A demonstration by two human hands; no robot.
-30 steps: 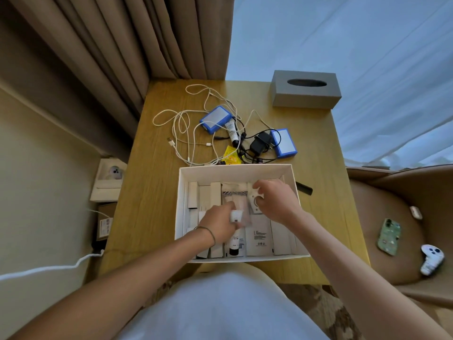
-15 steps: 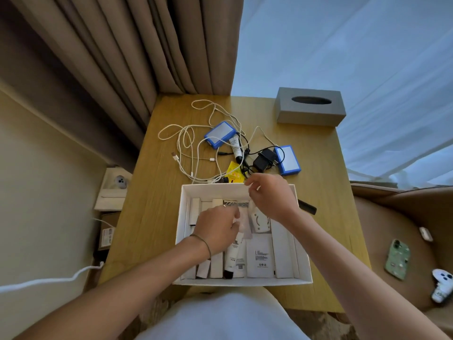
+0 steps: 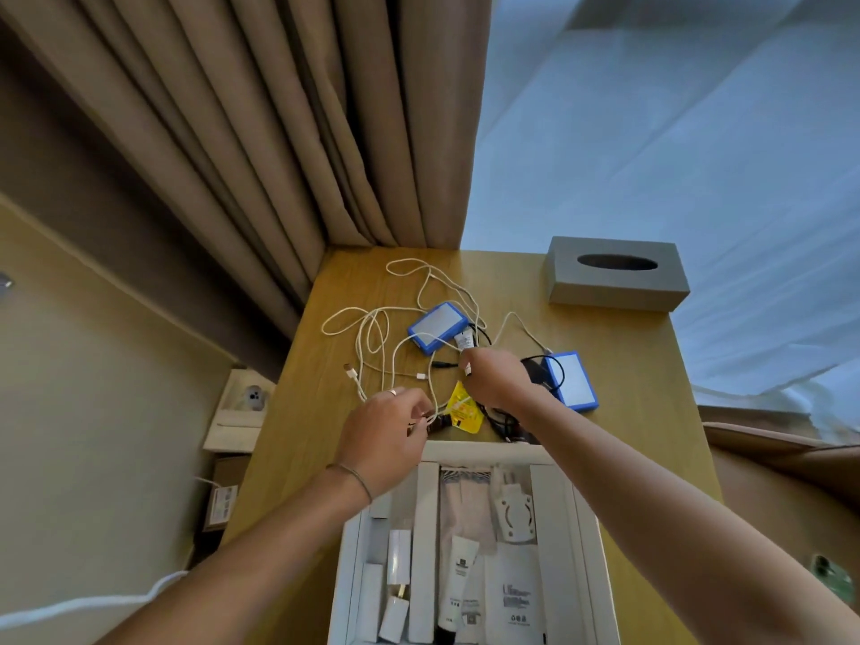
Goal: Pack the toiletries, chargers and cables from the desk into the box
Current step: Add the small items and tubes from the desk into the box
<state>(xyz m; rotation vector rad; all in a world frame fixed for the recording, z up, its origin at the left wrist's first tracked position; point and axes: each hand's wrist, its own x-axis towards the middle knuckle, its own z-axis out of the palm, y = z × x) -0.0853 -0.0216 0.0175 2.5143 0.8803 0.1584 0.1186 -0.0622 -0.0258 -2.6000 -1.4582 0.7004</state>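
Both hands are reaching past the box [image 3: 484, 453] into the tangle on the counter [image 3: 642, 388]: left hand [image 3: 386, 435] pinching a white cable [image 3: 372, 337], right hand [image 3: 495, 379] closing on another strand. Lifting slowly should be avoiding snags.

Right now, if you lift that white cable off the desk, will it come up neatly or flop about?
Probably floppy: the white cable lies in loose loops on the desk. It may snag, since it crosses a blue charger and black cables. It looks light; the left hand pinches it with its fingers alone.
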